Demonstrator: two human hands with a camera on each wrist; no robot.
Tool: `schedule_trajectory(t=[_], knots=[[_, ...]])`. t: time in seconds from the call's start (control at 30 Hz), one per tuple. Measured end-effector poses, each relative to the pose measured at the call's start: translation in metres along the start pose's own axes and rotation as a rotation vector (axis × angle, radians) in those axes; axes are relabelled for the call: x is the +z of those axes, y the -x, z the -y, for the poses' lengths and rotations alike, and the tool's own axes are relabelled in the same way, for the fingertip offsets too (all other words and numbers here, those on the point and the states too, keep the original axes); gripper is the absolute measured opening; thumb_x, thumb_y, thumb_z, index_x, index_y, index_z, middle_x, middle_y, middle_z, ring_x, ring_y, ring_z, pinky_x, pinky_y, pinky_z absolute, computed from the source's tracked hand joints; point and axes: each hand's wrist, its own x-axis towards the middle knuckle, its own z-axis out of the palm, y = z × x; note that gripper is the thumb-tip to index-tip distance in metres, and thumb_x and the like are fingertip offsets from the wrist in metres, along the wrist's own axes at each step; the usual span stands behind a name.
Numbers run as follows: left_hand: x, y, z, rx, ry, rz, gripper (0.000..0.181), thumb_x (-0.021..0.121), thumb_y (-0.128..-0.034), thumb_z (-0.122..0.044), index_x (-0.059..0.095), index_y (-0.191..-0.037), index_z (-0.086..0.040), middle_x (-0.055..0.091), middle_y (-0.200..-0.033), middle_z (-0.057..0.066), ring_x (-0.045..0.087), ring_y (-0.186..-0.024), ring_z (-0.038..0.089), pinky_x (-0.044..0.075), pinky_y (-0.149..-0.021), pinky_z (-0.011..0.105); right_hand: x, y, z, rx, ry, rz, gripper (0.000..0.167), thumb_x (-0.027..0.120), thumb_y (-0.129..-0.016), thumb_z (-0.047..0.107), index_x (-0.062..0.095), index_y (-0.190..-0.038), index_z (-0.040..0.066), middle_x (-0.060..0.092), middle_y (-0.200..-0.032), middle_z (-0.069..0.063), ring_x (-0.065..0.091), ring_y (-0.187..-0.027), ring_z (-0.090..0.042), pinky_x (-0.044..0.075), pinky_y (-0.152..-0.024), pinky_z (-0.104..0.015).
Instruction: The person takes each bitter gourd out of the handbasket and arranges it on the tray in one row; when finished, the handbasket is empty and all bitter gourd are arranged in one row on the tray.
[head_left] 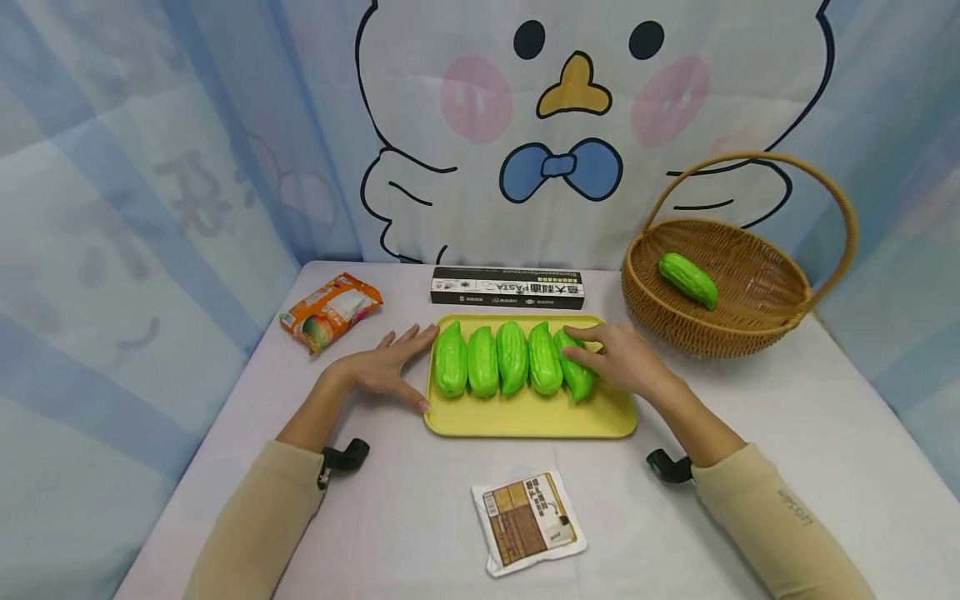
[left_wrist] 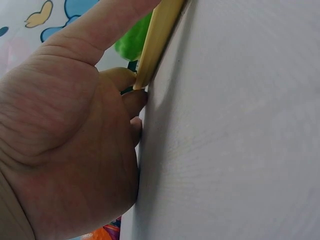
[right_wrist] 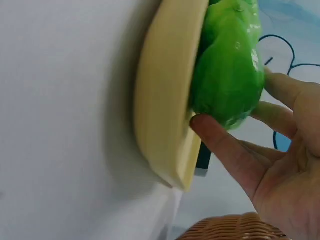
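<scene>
Several bright green bitter melons (head_left: 512, 358) lie side by side on a yellow tray (head_left: 517, 423). My right hand (head_left: 621, 358) holds the rightmost bitter melon (head_left: 575, 367), which leans at a slant beside the others. In the right wrist view the thumb is at the near side of that bitter melon (right_wrist: 230, 75) and the fingers are at its other side. My left hand (head_left: 384, 367) is spread at the tray's left edge, thumb and fingertips against the rim. The left wrist view shows the palm (left_wrist: 75, 135) next to the tray rim (left_wrist: 155, 45), its fingertips partly hidden.
A wicker basket (head_left: 720, 329) with a tall handle stands at the back right, one bitter melon (head_left: 687, 280) inside. Behind the tray lies a black-and-white pasta box (head_left: 507, 287). An orange snack packet (head_left: 332, 312) is at the back left, a brown-and-white packet (head_left: 528, 522) in front.
</scene>
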Motion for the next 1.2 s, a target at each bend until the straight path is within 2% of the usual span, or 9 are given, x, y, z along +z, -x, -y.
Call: schedule_trajectory(t=[0.1,0.2,0.3,0.37,0.5,0.63,0.9,1.1,1.2], knots=[[-0.001,0.0,-0.001,0.003,-0.005,-0.008,0.136,0.089,-0.0728,-0.057,-0.001,-0.169,-0.022,-0.002,-0.177,0.004,-0.013,-0.163,0.03,-0.014,-0.129,0.058,-0.01,0.002,0.006,-0.024,0.043,-0.057,0.055,0.062,-0.103,0.048,0.06,-0.148,0.015,0.072,-0.13,-0.021,0.072,-0.094,-0.033,0.058,-0.087,-0.051],[-0.003,0.0,-0.002,-0.001,-0.008,-0.007,0.136,0.089,-0.073,-0.057,-0.001,-0.169,-0.023,-0.002,-0.177,0.004,-0.013,-0.163,0.03,-0.014,-0.129,0.057,-0.036,0.0,0.009,-0.055,0.036,-0.207,0.052,0.061,-0.104,0.045,0.061,-0.147,0.015,0.074,-0.122,-0.021,0.067,-0.073,-0.026,0.056,-0.068,-0.044],[-0.003,0.0,-0.001,-0.007,-0.01,-0.006,0.136,0.089,-0.0729,-0.058,-0.001,-0.169,-0.023,-0.002,-0.177,0.004,-0.012,-0.163,0.03,-0.013,-0.13,0.057,-0.072,-0.008,0.003,-0.053,-0.017,-0.337,0.048,0.062,-0.105,0.037,0.062,-0.145,0.012,0.071,-0.131,-0.018,0.072,-0.094,-0.029,0.058,-0.075,-0.046],[-0.003,0.001,-0.001,-0.012,-0.01,-0.006,0.136,0.089,-0.0729,-0.058,0.0,-0.169,-0.023,-0.002,-0.177,0.004,-0.012,-0.163,0.031,-0.013,-0.13,0.057,-0.096,-0.015,-0.007,0.002,-0.03,-0.331,0.052,0.06,-0.106,0.039,0.058,-0.149,0.01,0.065,-0.139,-0.019,0.066,-0.111,-0.037,0.055,-0.086,-0.056],[-0.001,0.001,0.001,-0.017,-0.008,-0.004,0.136,0.09,-0.0732,-0.057,-0.001,-0.169,-0.022,-0.002,-0.177,0.005,-0.012,-0.163,0.031,-0.013,-0.13,0.057,-0.129,-0.034,-0.044,0.171,0.003,-0.182,0.067,0.051,-0.107,0.049,0.04,-0.161,0.011,0.043,-0.16,-0.026,0.044,-0.14,-0.05,0.04,-0.109,-0.071],[0.001,0.002,0.002,-0.018,-0.008,-0.004,0.136,0.089,-0.0734,-0.058,-0.001,-0.169,-0.023,-0.002,-0.177,0.005,-0.011,-0.163,0.031,-0.012,-0.13,0.057,-0.14,-0.045,-0.084,0.27,0.052,-0.075,0.07,0.047,-0.109,0.045,0.028,-0.165,0.009,0.029,-0.165,-0.031,0.029,-0.147,-0.058,0.03,-0.114,-0.076],[0.002,0.0,0.002,-0.016,-0.015,-0.009,0.135,0.089,-0.0736,-0.058,-0.001,-0.169,-0.025,-0.002,-0.177,0.004,-0.011,-0.163,0.031,-0.013,-0.13,0.056,-0.137,-0.046,-0.121,0.333,0.091,0.041,0.071,0.047,-0.11,0.039,0.02,-0.165,0.003,0.024,-0.163,-0.038,0.021,-0.146,-0.064,0.025,-0.115,-0.078],[0.001,-0.003,0.002,-0.023,-0.002,-0.003,0.136,0.089,-0.0725,-0.06,-0.001,-0.169,-0.026,-0.003,-0.177,0.003,-0.013,-0.163,0.031,-0.014,-0.13,0.056,-0.126,-0.046,-0.14,0.331,0.09,0.243,0.079,0.049,-0.109,0.03,0.002,-0.166,0.002,0.011,-0.162,-0.044,0.014,-0.147,-0.065,0.02,-0.117,-0.078],[0.001,-0.003,0.002,-0.027,0.002,-0.001,0.137,0.089,-0.0722,-0.061,-0.002,-0.169,-0.026,-0.004,-0.177,0.002,-0.013,-0.163,0.03,-0.014,-0.13,0.055,-0.124,-0.047,-0.14,0.343,0.108,0.302,0.078,0.05,-0.109,0.029,0.003,-0.166,0.005,0.011,-0.162,-0.044,0.013,-0.147,-0.066,0.019,-0.116,-0.08]])
